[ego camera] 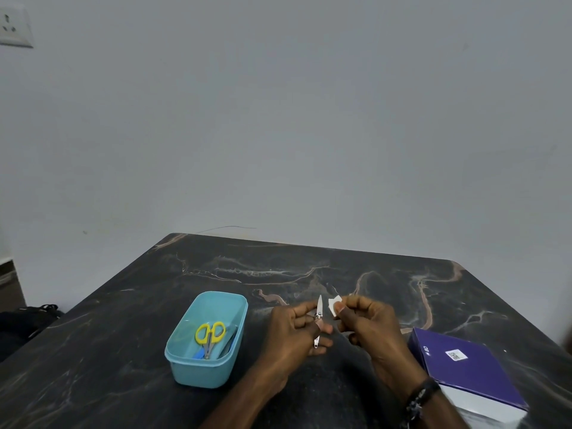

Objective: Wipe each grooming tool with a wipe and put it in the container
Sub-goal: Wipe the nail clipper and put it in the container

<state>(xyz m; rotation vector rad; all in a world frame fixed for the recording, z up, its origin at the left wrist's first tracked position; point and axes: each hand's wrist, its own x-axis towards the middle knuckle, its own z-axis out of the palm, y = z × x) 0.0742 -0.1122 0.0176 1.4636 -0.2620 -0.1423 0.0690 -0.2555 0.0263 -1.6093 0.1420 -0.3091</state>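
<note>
My left hand [294, 329] grips a small metal nail clipper [319, 311] upright above the dark marble table, its thin blade pointing up. Just to its right, my right hand [365, 323] pinches a small white wipe [335, 305] between thumb and fingers, a short gap from the blade. The turquoise plastic container [185, 360] stands left of my hands. Inside it lie yellow-handled scissors [210, 334], a grey tool and something blue.
A purple and white box [464, 373] lies at the right front of the table [123, 335], beside my right wrist, which wears a dark bracelet. The wall rises behind the table's far edge. A dark bag sits on the floor at left.
</note>
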